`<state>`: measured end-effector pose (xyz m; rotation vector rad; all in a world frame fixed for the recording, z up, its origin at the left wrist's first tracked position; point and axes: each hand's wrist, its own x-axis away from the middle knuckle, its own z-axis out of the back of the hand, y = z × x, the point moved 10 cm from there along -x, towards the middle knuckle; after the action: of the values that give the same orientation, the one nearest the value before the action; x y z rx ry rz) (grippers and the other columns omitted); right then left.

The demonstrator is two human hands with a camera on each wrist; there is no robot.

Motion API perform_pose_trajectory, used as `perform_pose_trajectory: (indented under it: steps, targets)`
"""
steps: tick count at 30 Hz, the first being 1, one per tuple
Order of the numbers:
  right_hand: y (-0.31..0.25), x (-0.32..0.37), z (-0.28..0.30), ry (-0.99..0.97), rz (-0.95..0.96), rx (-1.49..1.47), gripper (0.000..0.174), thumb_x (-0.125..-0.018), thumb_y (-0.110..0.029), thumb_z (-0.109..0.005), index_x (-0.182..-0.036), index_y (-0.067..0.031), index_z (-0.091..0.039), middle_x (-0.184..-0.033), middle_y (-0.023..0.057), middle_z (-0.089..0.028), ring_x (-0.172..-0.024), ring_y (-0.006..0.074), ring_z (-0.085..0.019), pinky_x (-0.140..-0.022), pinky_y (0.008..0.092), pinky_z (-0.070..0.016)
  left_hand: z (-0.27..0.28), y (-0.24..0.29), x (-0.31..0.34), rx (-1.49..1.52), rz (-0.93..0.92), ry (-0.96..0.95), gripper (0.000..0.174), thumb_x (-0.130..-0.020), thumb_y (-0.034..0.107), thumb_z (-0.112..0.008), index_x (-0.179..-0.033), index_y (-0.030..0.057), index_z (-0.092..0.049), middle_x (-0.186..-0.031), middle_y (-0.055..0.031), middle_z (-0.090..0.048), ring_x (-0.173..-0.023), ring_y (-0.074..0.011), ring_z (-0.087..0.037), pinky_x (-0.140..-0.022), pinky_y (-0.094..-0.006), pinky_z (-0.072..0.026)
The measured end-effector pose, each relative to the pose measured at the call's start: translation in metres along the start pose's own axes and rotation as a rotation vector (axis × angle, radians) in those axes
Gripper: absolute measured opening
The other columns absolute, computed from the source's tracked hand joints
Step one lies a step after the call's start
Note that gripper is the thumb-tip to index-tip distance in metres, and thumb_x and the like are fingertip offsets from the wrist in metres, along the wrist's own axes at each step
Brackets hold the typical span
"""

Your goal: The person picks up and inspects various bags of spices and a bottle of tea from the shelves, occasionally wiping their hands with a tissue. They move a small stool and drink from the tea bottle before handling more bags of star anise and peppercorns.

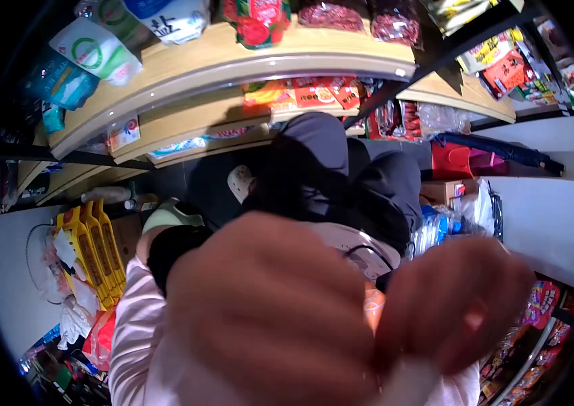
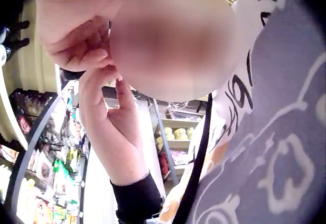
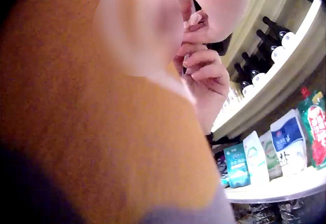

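Both hands are raised close to the head camera, large and blurred. My left hand (image 1: 273,304) fills the middle, with a black band (image 1: 175,254) at its wrist. Beside it on the right is my right hand (image 1: 452,301), its fingers curled. A blurred whitish strip (image 1: 408,382) shows below them. In the left wrist view, the fingertips of the left hand (image 2: 76,20) and right hand (image 2: 117,127) meet beside a blurred oval. The right wrist view shows the left hand (image 3: 206,76) with bent fingers under the right hand (image 3: 219,5). I cannot tell what the fingers hold.
A curved wooden shelf (image 1: 185,71) with bagged goods runs ahead, above the bent knees (image 1: 314,142). Yellow packages (image 1: 90,250) stand at the left. A red bag (image 1: 450,161) and plastic bottles (image 1: 432,230) lie at the right, and snack racks (image 1: 527,352) stand lower right.
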<state>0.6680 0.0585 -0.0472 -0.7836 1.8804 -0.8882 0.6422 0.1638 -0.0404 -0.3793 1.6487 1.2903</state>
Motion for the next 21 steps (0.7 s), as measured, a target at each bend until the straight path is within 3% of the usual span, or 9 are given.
perform_pose_trajectory:
  steps: [2, 4, 5, 10, 13, 14, 16, 19, 21]
  targets:
    - [-0.013, 0.004, -0.014, 0.123, 0.034, -0.138, 0.005, -0.084, -0.002, -0.059, -0.083, -0.0023, -0.053, -0.083, 0.0172, -0.060, -0.068, 0.0252, -0.061, -0.059, 0.0353, -0.0502, -0.015, 0.021, -0.008, -0.081, -0.078, 0.129, 0.010, -0.084, 0.008, -0.056, -0.077, 0.0048, -0.064, -0.080, -0.0060, -0.063, -0.065, -0.0155, -0.057, -0.051, -0.0231, -0.0432]
    - [-0.017, 0.010, -0.022, 0.345, 0.036, -0.230, 0.007, -0.082, 0.001, -0.060, -0.082, -0.0047, -0.055, -0.085, 0.0128, -0.063, -0.076, 0.0184, -0.062, -0.065, 0.0268, -0.0476, -0.026, 0.026, -0.010, -0.155, -0.259, 0.516, 0.008, -0.078, 0.005, -0.061, -0.071, 0.0063, -0.062, -0.074, -0.0040, -0.059, -0.056, -0.0130, -0.050, -0.046, -0.0220, -0.0378]
    - [-0.020, 0.006, -0.019, 0.307, -0.001, -0.262, 0.008, -0.082, 0.001, -0.058, -0.079, -0.0051, -0.054, -0.082, 0.0116, -0.063, -0.073, 0.0175, -0.062, -0.064, 0.0255, -0.0470, -0.034, 0.027, -0.007, -0.210, -0.328, 0.716, 0.009, -0.076, 0.003, -0.063, -0.068, 0.0071, -0.061, -0.070, -0.0030, -0.058, -0.051, -0.0117, -0.046, -0.043, -0.0215, -0.0352]
    - [-0.039, 0.033, -0.013, -0.022, 0.187, -0.333, 0.014, -0.090, -0.006, -0.043, -0.080, -0.0056, -0.053, -0.078, 0.0100, -0.061, -0.065, 0.0224, -0.061, -0.060, 0.0316, -0.0484, -0.068, 0.014, -0.019, -0.040, -0.436, 0.323, 0.014, -0.075, 0.000, -0.061, -0.064, 0.0074, -0.056, -0.065, -0.0020, -0.053, -0.044, -0.0097, -0.040, -0.037, -0.0214, -0.0292]
    - [-0.051, 0.050, -0.017, -0.128, 0.270, -0.229, 0.019, -0.091, -0.007, -0.038, -0.079, -0.0080, -0.052, -0.078, 0.0087, -0.060, -0.065, 0.0234, -0.060, -0.062, 0.0341, -0.0484, -0.087, 0.003, -0.028, 0.125, -0.222, 0.174, 0.011, -0.080, 0.004, -0.057, -0.071, 0.0086, -0.057, -0.069, -0.0021, -0.056, -0.052, -0.0125, -0.046, -0.041, -0.0230, -0.0349]
    - [-0.053, 0.053, -0.019, -0.140, 0.283, -0.184, 0.020, -0.091, -0.007, -0.037, -0.078, -0.0088, -0.052, -0.078, 0.0084, -0.060, -0.065, 0.0232, -0.060, -0.062, 0.0341, -0.0483, -0.085, 0.000, -0.033, 0.219, -0.225, -0.089, 0.008, -0.084, 0.007, -0.056, -0.078, 0.0080, -0.061, -0.072, -0.0037, -0.060, -0.060, -0.0155, -0.053, -0.046, -0.0251, -0.0401]
    - [-0.053, 0.057, -0.021, -0.162, 0.319, -0.116, 0.021, -0.091, -0.007, -0.037, -0.076, -0.0100, -0.051, -0.078, 0.0080, -0.059, -0.065, 0.0231, -0.060, -0.063, 0.0338, -0.0482, -0.091, 0.003, -0.031, 0.197, -0.307, -0.213, 0.008, -0.085, 0.008, -0.055, -0.079, 0.0087, -0.061, -0.073, -0.0032, -0.060, -0.061, -0.0154, -0.053, -0.047, -0.0249, -0.0409]
    - [-0.050, 0.060, -0.024, -0.250, 0.357, -0.103, 0.021, -0.090, -0.007, -0.038, -0.074, -0.0103, -0.050, -0.078, 0.0078, -0.060, -0.066, 0.0227, -0.060, -0.063, 0.0327, -0.0480, -0.094, 0.006, -0.020, -0.074, -0.457, 0.060, 0.014, -0.081, 0.005, -0.058, -0.069, 0.0119, -0.054, -0.070, 0.0010, -0.054, -0.048, -0.0091, -0.041, -0.040, -0.0205, -0.0338]
    - [-0.048, 0.058, -0.021, -0.238, 0.351, -0.097, 0.020, -0.090, -0.006, -0.041, -0.073, -0.0103, -0.050, -0.077, 0.0069, -0.060, -0.066, 0.0214, -0.060, -0.063, 0.0312, -0.0474, -0.095, 0.000, -0.026, -0.103, -0.353, -0.021, 0.009, -0.081, 0.006, -0.059, -0.073, 0.0101, -0.057, -0.072, -0.0005, -0.055, -0.050, -0.0107, -0.045, -0.041, -0.0218, -0.0364]
